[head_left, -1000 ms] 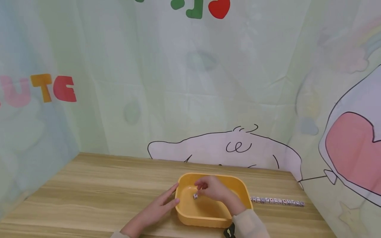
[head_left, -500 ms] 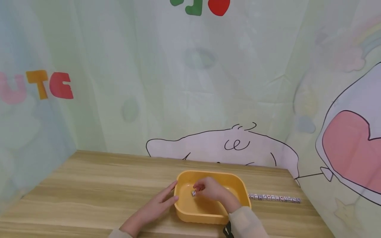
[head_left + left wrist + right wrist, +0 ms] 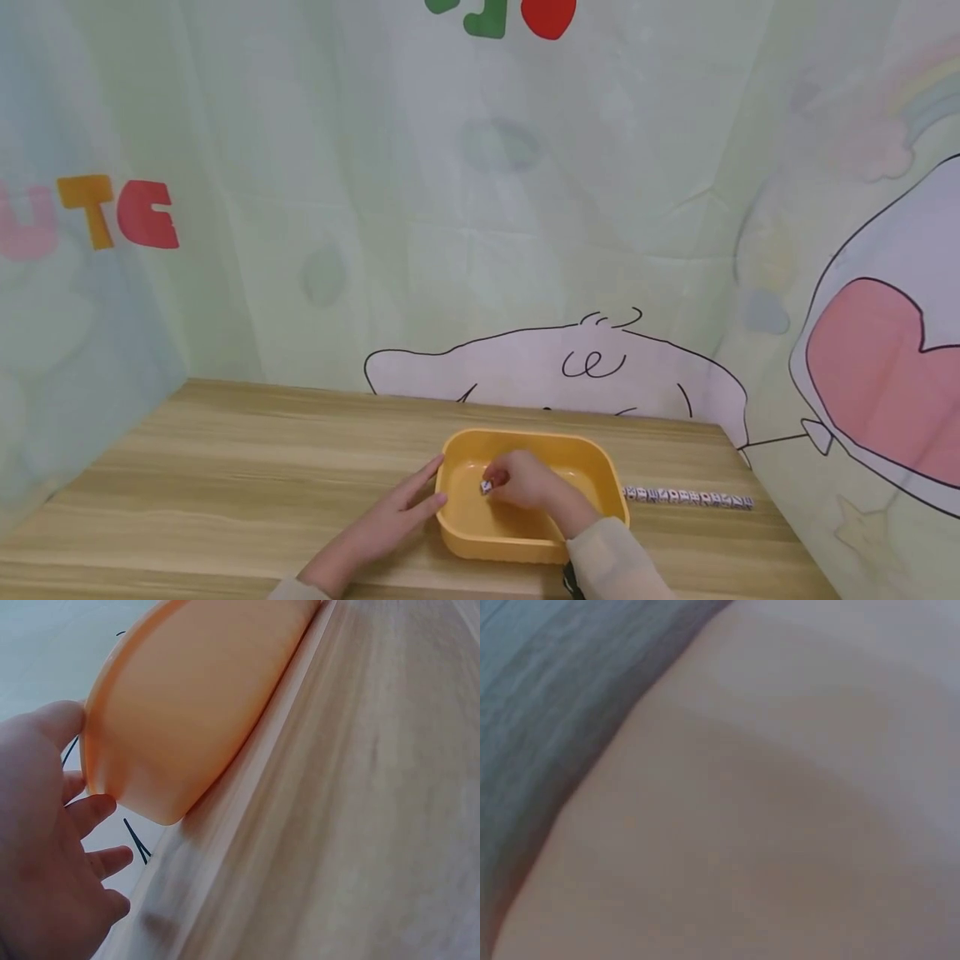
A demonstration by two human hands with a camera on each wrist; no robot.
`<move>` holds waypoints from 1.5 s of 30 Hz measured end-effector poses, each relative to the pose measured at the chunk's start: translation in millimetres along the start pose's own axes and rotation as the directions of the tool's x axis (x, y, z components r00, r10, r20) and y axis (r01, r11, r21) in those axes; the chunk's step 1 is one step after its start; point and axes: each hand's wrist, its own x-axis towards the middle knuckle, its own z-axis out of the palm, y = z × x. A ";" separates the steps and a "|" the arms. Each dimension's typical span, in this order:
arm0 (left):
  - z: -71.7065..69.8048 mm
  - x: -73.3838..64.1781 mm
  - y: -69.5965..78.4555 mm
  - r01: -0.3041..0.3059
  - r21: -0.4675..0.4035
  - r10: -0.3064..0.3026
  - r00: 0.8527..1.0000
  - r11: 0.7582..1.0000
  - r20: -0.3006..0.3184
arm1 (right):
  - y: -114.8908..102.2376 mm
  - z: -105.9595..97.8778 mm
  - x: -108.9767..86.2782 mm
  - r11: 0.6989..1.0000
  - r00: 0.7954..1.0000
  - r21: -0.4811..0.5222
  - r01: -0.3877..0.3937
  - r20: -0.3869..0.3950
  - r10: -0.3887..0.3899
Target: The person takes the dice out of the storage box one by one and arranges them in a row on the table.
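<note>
A white die [image 3: 486, 487] with dark markings is at the left part of the yellow-orange plastic basin [image 3: 517, 551], just above or on its floor. My right hand [image 3: 521, 481] reaches into the basin and pinches this die between thumb and fingertips. On the basin's left side, my left hand [image 3: 397, 515] rests its fingertips and thumb against the rim. The left wrist view has the left hand [image 3: 45, 832] touching the edge of the basin [image 3: 180, 712], its other fingers loosely bent. Only blurred skin and grey cloth fill the right wrist view, so the fingers are hidden there.
A straight row of several dice [image 3: 690, 497] runs along the wooden table [image 3: 247, 475] to the right of the basin, touching or nearly touching its wall. A small black object [image 3: 572, 580] shows beside the right sleeve. Printed curtains [image 3: 480, 208] stand behind the table.
The right hand's fingertips have closed in on the die, which now sits between them, slightly turned. The left hand stays at the basin's rim. The whole head view has shifted slightly.
</note>
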 end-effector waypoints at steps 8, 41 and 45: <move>0.1 0.3 0.2 0.011 -0.004 -0.011 1.000 1.000 -0.005 | 1.0 3.0 0.3 1.000 1.000 0.008 -0.006 0.011 0.006; -3.1 -3.4 5.1 -0.007 -0.006 0.007 1.000 1.000 -0.011 | 5.9 -56.6 -27.9 0.996 0.991 0.016 0.082 -0.108 -0.080; -1.4 -1.8 3.4 -0.006 0.011 0.006 1.000 1.000 -0.002 | 15.3 -67.2 -42.8 0.998 0.990 0.024 0.064 -0.130 -0.060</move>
